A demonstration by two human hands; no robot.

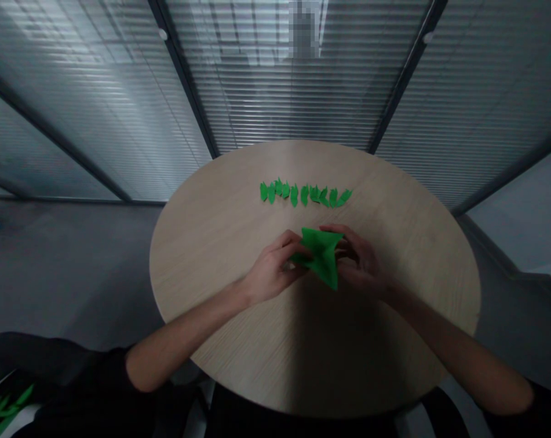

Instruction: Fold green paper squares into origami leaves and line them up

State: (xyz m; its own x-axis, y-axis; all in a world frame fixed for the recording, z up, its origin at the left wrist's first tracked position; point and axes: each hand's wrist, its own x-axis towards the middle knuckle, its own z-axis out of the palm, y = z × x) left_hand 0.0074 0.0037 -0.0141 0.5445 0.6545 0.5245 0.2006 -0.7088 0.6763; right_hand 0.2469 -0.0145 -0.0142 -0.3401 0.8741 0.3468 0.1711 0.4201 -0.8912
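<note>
Holding the folded green paper [321,255] up just above the table, you have both hands close together at the centre of the frame, clamped on it from either side. Your left hand [270,271] pinches the sheet's left flap between thumb and fingers, and your right hand [360,264] curls over its right edge, with the fingers partly hidden behind the paper. The sheet forms a rough pointed shape with its tip toward you, and its inner creases are hard to make out. Beyond your hands, toward the far edge of the round wooden table [407,255], a row of small green paper leaves [303,194] lies in a line, some overlapping. Slatted blinds [294,91] fill the top of the frame, and more green cut-outs [2,410] sit in the lower left corner.
</note>
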